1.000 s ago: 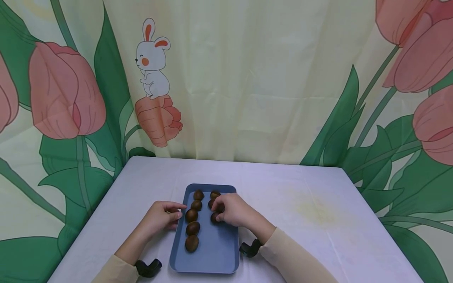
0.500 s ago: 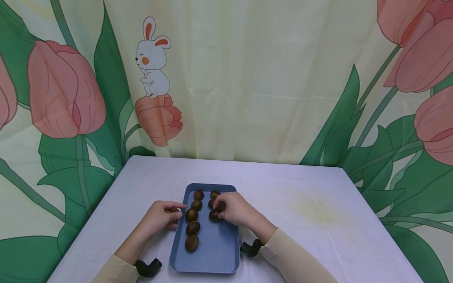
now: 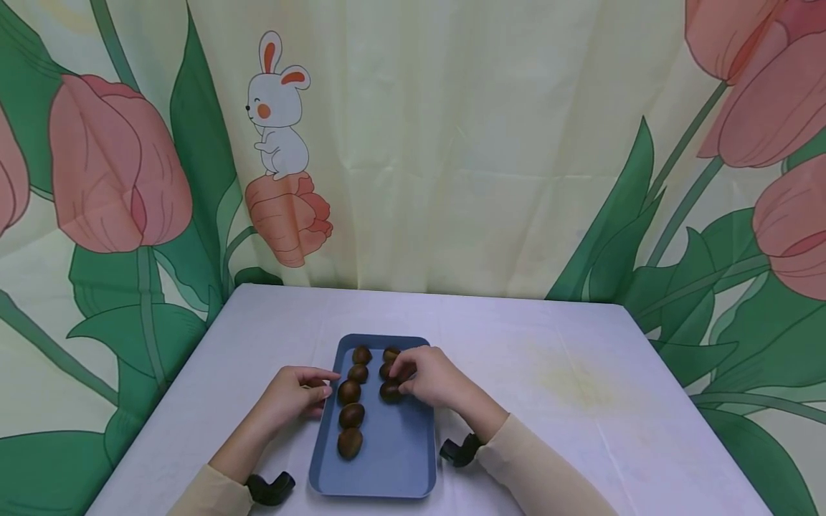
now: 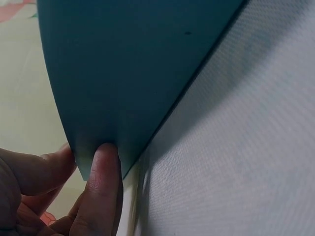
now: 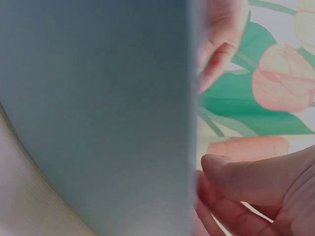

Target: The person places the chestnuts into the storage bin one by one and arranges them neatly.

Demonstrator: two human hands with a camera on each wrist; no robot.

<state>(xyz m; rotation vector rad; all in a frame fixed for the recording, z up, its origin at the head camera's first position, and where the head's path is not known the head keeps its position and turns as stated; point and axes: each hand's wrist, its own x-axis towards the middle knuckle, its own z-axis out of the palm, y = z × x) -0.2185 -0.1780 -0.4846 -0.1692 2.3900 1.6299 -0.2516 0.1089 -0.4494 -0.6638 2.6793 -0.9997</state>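
In the head view a blue-grey tray (image 3: pixel 390 459) lies on the table. Along its left side runs a column of several brown chestnuts (image 3: pixel 350 416). At the top right is a shorter row with a chestnut (image 3: pixel 390 391) at its near end. My left hand (image 3: pixel 293 394) holds the tray's left edge, a fingertip over the rim and another finger (image 4: pixel 103 169) against the outer wall. My right hand (image 3: pixel 429 376) hovers over the right row, thumb beside that near chestnut, fingers bent. The fingers partly cover the chestnuts behind; in the right wrist view the tray wall hides them.
A white cloth covers the table (image 3: pixel 529 401). Behind it hangs a curtain (image 3: pixel 464 158) printed with tulips and a rabbit. Each wrist carries a black camera mount (image 3: pixel 271 489). The tray's lower right part shows bare blue surface.
The near chestnut of the right row has shifted slightly upward toward the others. My right hand has drawn a little up and right, leaving more of that chestnut visible. The left hand stays put.
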